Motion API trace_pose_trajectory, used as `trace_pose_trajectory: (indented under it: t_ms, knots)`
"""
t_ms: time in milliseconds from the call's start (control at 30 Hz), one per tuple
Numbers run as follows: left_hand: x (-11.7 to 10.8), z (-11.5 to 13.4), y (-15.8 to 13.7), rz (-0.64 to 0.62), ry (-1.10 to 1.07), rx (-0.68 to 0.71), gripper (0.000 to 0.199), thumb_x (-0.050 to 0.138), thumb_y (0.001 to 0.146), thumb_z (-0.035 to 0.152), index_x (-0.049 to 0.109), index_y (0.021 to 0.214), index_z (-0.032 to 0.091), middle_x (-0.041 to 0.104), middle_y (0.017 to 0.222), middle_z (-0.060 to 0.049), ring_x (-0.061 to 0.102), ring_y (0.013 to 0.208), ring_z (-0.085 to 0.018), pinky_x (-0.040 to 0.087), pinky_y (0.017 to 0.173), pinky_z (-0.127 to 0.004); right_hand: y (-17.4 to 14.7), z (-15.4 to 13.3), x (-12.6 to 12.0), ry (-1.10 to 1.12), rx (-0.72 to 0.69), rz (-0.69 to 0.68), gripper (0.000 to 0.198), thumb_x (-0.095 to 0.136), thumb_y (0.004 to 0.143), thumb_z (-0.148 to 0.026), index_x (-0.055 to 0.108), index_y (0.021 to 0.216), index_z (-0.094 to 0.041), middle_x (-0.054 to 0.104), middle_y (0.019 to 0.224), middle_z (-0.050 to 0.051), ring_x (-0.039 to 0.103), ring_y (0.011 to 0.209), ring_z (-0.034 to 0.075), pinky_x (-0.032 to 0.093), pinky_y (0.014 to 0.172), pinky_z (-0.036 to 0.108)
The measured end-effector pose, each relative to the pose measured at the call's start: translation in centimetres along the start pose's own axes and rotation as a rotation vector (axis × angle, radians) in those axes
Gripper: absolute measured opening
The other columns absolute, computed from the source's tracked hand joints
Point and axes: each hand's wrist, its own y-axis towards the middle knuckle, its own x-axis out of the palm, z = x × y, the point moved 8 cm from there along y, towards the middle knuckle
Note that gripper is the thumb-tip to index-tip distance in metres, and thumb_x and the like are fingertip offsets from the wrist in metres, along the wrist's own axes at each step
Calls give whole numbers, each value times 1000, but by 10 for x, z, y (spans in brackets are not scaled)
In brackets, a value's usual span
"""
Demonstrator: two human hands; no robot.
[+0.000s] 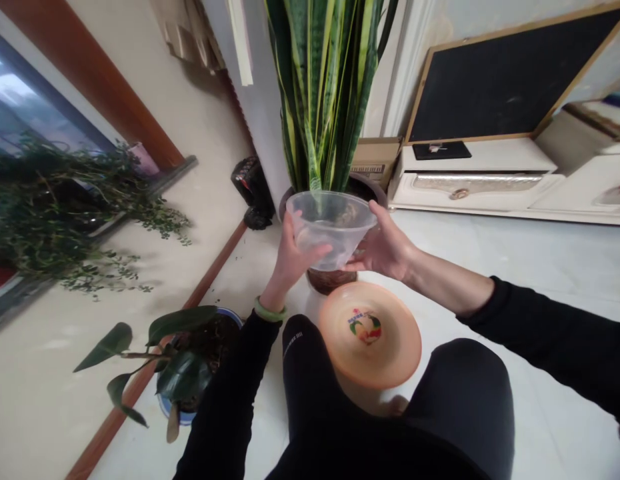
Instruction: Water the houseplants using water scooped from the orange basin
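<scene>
A clear plastic bowl (335,223) is held up between my two hands, in front of a tall snake plant (320,87). My left hand (295,250) grips its left side, thumb across the front wall. On the other side, my right hand (385,247) has its thumb at the rim and its fingers around the lower wall. The snake plant's dark pot (333,280) shows below the bowl and is partly hidden by it. An orange basin (370,367) with a printed picture inside lies on the floor between my knees, near the pot.
A leafy plant in a blue-rimmed pot (183,413) stands at my left by the wall. A black object (250,190) sits in the corner. Trailing greenery (115,193) hangs from the windowsill. At the right stands a white cabinet (480,193) bearing a black-screened panel (500,73).
</scene>
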Motion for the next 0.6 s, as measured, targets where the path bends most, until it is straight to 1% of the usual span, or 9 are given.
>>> trace_pose_trajectory:
  t_ms: [100,167,267,333,433,500,600]
  knots:
    - [-17,3,-10,22,43,51,123,109,72,70,47,176,52,58,177,-6,58,166,-43,56,135,-60,-9,5,12,-25,-108,-103,80,59,102,-94,70,143,-27,79,137,19,82,118,37,75,97,57]
    - [-31,4,-12,23,59,77,117,103,76,77,48,176,51,61,173,-7,64,160,-42,59,131,-61,-13,8,19,-77,-131,-146,75,76,97,-88,70,143,-29,81,139,16,83,116,34,76,96,51]
    - [-57,5,-2,3,109,100,117,94,82,86,43,179,45,60,174,-11,66,157,-42,59,130,-63,-5,8,29,-214,-169,-154,75,97,86,-74,71,141,-31,84,137,11,84,115,30,75,94,43]
    - [-75,7,13,-25,168,102,122,93,80,89,40,181,44,59,176,-13,67,156,-43,58,130,-64,12,2,36,-327,-248,-142,71,103,82,-67,75,135,-29,86,127,9,83,112,29,74,94,42]
    - [-101,8,41,-89,203,68,129,94,78,90,35,183,43,57,178,-17,64,160,-46,58,129,-64,48,-8,50,-454,-374,-109,56,104,81,-62,80,114,-24,87,105,8,84,104,30,70,96,43]
    - [-117,11,61,-104,226,60,130,97,75,89,39,181,39,58,177,-18,64,159,-46,57,131,-63,73,-11,58,-490,-418,-68,52,101,84,-64,79,108,-24,87,101,7,84,100,29,68,94,42]
    - [-133,17,86,-131,283,62,125,96,75,89,48,176,33,64,171,-19,64,158,-45,54,133,-62,106,-9,67,-547,-441,37,55,99,84,-69,76,104,-23,85,97,5,82,95,28,65,90,39]
